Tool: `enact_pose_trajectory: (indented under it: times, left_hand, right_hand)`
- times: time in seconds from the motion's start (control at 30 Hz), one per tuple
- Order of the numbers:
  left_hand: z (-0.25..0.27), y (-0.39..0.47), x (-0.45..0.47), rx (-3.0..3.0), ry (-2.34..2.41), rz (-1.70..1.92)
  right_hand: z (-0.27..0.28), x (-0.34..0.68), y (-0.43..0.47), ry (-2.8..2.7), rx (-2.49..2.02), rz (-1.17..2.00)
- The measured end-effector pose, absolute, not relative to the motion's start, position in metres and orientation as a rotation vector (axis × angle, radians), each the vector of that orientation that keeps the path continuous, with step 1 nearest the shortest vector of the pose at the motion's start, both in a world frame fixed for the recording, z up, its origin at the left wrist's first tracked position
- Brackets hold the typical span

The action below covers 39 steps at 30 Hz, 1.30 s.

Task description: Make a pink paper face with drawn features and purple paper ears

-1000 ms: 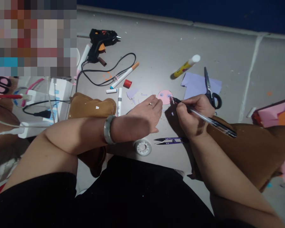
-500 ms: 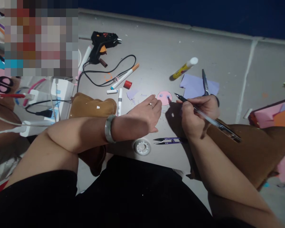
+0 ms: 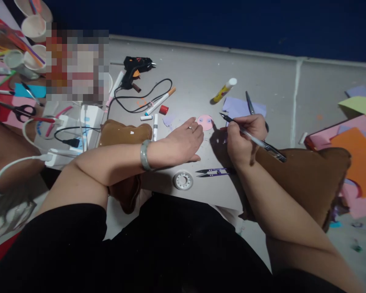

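A small pink paper circle [image 3: 205, 123] with two bluish eye-like spots lies on the table. My left hand [image 3: 186, 140] rests flat beside it, palm down, with its fingertips at the circle's left edge. In my right hand [image 3: 247, 136] is a black gel pen [image 3: 270, 150], its tip in the air just right of the circle. Behind that hand are a piece of purple paper [image 3: 260, 108] and scissors [image 3: 249, 103], whose handles are partly hidden. Purple thread snips [image 3: 212, 173] and a round white bobbin-like case [image 3: 183, 180] lie nearer my body.
A yellow glue stick [image 3: 224, 91] lies beyond the circle. At left are a black glue gun [image 3: 136, 69] with its cord, markers [image 3: 160, 101], a red cap [image 3: 164, 110], a power strip [image 3: 91, 118] and a brown cushion [image 3: 125, 132]. Another brown cushion [image 3: 301, 175] lies under my right forearm, near coloured paper [image 3: 358, 158].
The camera view has shifted, showing more of the left side and the far wall. Both hands keep nearly the same place around the circle, and the pen tip remains off the paper.
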<state>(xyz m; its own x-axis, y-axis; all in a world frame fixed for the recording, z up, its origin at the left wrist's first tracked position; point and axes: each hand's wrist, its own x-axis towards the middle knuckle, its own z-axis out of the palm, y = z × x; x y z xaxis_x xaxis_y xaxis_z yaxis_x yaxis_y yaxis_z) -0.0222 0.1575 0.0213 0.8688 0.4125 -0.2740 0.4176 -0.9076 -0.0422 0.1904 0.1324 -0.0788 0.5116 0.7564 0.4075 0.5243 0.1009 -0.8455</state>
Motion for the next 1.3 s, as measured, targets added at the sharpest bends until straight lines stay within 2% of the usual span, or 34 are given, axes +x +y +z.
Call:
enact_pose_trajectory:
  times: [0.3,0.6,0.93,1.3]
  left_hand:
    - [0.038,0.152,-0.02,2.994,0.625,-0.536]
    - [0.028,0.153,-0.02,2.983,0.621,-0.506]
    - [0.038,0.155,-0.022,2.967,0.584,-0.554]
    - [0.016,0.149,-0.029,3.053,0.64,-0.347]
  right_hand:
    - [-0.076,0.193,0.13,-1.193,-1.542,0.405]
    - [-0.07,0.192,0.121,-1.412,-1.611,0.43]
    - [-0.058,0.185,0.117,-1.512,-1.674,0.391]
    - [-0.054,0.185,0.115,-1.523,-1.683,0.428]
